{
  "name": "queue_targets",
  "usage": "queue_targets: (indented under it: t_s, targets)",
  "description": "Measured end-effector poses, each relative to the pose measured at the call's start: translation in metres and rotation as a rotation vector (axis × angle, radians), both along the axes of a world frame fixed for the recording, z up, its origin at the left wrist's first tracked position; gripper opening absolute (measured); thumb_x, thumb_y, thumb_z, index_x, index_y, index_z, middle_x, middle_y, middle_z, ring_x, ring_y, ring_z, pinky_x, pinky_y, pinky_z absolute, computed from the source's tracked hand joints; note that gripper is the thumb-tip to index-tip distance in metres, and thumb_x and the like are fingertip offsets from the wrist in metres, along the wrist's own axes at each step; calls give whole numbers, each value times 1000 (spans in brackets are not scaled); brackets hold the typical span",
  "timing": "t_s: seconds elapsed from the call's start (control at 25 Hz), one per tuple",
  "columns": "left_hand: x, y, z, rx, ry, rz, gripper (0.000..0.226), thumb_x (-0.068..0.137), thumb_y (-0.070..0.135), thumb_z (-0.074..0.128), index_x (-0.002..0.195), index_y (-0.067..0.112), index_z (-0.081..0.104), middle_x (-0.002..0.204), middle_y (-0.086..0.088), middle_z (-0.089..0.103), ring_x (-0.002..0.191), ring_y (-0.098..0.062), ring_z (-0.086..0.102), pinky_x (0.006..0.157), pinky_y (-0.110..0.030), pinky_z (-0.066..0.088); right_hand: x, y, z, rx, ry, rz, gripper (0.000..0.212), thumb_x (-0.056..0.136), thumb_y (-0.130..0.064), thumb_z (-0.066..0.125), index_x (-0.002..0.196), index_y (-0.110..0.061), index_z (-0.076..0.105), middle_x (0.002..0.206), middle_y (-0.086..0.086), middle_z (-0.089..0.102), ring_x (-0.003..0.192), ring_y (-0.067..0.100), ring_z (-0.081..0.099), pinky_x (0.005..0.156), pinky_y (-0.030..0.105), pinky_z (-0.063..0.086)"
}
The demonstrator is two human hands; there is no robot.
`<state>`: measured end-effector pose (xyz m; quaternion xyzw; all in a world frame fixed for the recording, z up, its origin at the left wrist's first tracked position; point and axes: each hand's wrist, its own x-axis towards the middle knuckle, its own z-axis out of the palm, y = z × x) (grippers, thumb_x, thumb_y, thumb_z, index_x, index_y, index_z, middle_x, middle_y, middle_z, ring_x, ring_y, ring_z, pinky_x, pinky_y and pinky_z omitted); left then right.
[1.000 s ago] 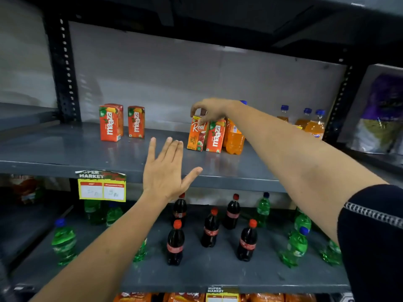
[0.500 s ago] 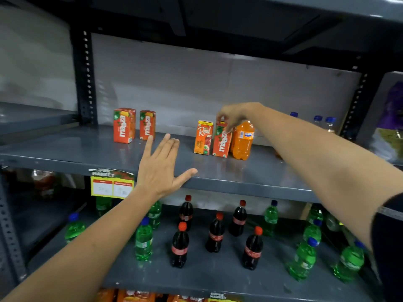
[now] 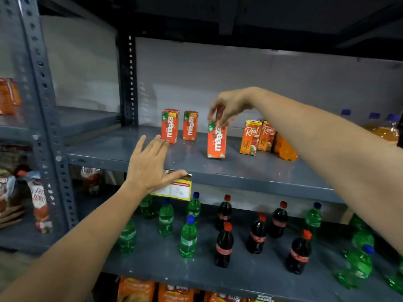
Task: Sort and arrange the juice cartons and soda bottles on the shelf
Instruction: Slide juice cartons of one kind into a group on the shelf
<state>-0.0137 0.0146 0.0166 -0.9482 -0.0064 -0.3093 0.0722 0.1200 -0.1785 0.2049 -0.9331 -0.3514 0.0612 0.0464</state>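
My right hand (image 3: 229, 104) pinches the top of a red Maaza carton (image 3: 216, 140), which stands near the middle of the upper grey shelf (image 3: 250, 171). Two more Maaza cartons (image 3: 170, 126) (image 3: 190, 125) stand side by side to its left. Two orange Real cartons (image 3: 250, 138) (image 3: 266, 136) stand to its right, with an orange soda bottle (image 3: 284, 149) behind my forearm. My left hand (image 3: 150, 165) hovers open and flat over the shelf's front edge, below the leftmost carton, holding nothing.
The lower shelf (image 3: 152, 258) carries several green soda bottles (image 3: 188, 237) and several cola bottles (image 3: 224, 246). More orange bottles (image 3: 383, 127) stand at the upper shelf's far right. A yellow price tag (image 3: 176, 189) hangs on the edge. A steel upright (image 3: 43, 118) stands left.
My right hand took a Maaza carton from beside the Real cartons and carried it left, toward the other two Maaza cartons. The view shifted left; my left hand stayed open near the shelf edge.
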Motion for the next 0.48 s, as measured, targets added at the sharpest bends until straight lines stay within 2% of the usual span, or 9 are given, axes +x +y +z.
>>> queue_targets:
  t_s: [0.12,0.24,0.4,0.48]
  targets:
    - [7,10,-4,9,-7,-37,113,74,85,4,133,-2,47,138,-16,53,135,-25,41,116,-52,19,8,43,-1,90,-23,2,41,78,-11,71,117,-12,59,102,8,65,83,19,64,61,22,51]
    - [13,12,-8,-25,-52,-79,113,73,85,6,134,-1,46,138,-15,52,135,-25,41,116,-51,18,23,72,-4,115,-67,-34,39,79,-12,70,116,-14,59,107,7,63,94,20,64,60,20,52]
    - [18,18,-11,-26,-75,-116,113,72,86,5,139,1,38,144,-13,47,137,-24,37,118,-50,15,37,89,-13,114,-58,-82,39,79,-9,70,116,-13,59,115,10,61,104,25,62,71,28,55]
    - [19,20,-10,-25,-85,-124,112,73,86,5,140,2,38,143,-13,47,137,-24,38,117,-51,16,36,87,-15,117,-50,-87,42,78,-13,72,116,-15,57,115,8,61,105,23,61,74,27,53]
